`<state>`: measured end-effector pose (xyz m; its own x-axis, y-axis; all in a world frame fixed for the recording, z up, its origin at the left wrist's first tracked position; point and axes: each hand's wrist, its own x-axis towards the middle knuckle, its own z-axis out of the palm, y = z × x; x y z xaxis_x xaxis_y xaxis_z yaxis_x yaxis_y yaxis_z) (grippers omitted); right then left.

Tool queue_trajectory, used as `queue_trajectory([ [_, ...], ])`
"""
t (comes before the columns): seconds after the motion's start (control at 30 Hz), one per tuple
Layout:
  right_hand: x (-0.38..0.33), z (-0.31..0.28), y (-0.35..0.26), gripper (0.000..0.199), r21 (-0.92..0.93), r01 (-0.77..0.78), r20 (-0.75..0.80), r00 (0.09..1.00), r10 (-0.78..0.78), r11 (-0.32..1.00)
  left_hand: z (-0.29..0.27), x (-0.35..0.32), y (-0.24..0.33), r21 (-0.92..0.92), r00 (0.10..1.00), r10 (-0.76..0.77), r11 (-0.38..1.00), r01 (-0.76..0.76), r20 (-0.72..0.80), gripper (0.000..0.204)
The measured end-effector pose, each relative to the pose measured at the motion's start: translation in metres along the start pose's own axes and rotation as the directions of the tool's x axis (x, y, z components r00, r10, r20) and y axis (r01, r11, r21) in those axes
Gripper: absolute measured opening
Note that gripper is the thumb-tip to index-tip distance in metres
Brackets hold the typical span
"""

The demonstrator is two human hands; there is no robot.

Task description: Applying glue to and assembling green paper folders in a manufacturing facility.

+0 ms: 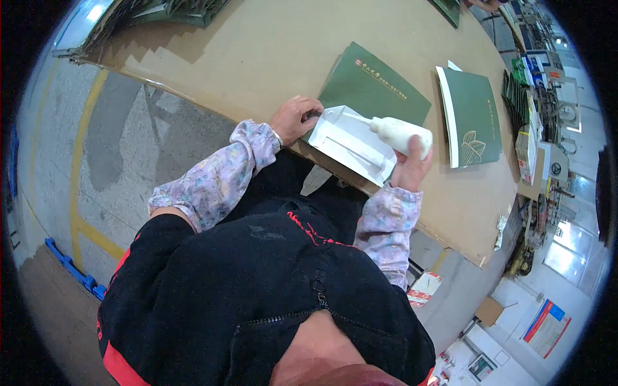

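You are partway through 1 green folder [393,90], which lies in front of you on the bench [257,58] with its white flap [351,147] turned up along the side nearest you. The flap's rims stand raised and it is not yet pressed flat, so the work on it looks to be in its middle stage.

Your right hand [412,170], at the near right corner of the green folder, has its grip clamped around a white squeeze bottle [397,132]. The bottle is tipped over, its thin nozzle [354,116] pointing left over the flap. That suggests glue is being laid; you cannot tell from here how much is down already, or whether the tip touches the paper.

Your left hand [296,119] is at the left edge of the green folder, beside the flap, fingers curled; whether that grip is pinching the paper or only resting there, you cannot tell.

Still left on this piece, as it seems: finishing the glue, then folding and pressing the flap. To the right of the green folder lies a 2nd folder [479,112] with a white strip along its left edge; whether it is finished is unclear. Farther right stands a bunch of green folders [514,96], their stage also uncertain.
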<state>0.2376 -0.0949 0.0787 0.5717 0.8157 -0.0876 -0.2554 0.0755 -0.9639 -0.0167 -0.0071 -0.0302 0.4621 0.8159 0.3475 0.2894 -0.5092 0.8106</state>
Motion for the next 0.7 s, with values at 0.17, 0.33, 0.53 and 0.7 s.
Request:
queue_trajectory([
  [0.17,-0.004,-0.063,-0.022,0.057,0.105,0.012,-0.119,0.993,0.001,0.994,-0.001,0.000,0.006,-0.088,0.992,-0.125,0.988,0.124,-0.006,0.022],
  [0.33,-0.025,-0.111,-0.034,0.059,0.059,0.074,-0.268,0.962,-0.056,0.995,-0.006,0.000,0.011,-0.069,0.987,-0.161,0.984,0.162,0.026,0.023],
  [0.53,-0.036,-0.131,-0.026,0.053,-0.008,0.098,-0.392,0.915,-0.093,0.995,-0.006,0.002,0.014,-0.022,0.984,-0.172,0.985,0.173,0.036,0.023],
  [0.7,-0.034,-0.133,-0.020,0.053,-0.045,0.103,-0.409,0.905,-0.112,0.994,-0.008,0.003,0.018,-0.004,0.990,-0.139,0.990,0.139,0.030,0.023],
])
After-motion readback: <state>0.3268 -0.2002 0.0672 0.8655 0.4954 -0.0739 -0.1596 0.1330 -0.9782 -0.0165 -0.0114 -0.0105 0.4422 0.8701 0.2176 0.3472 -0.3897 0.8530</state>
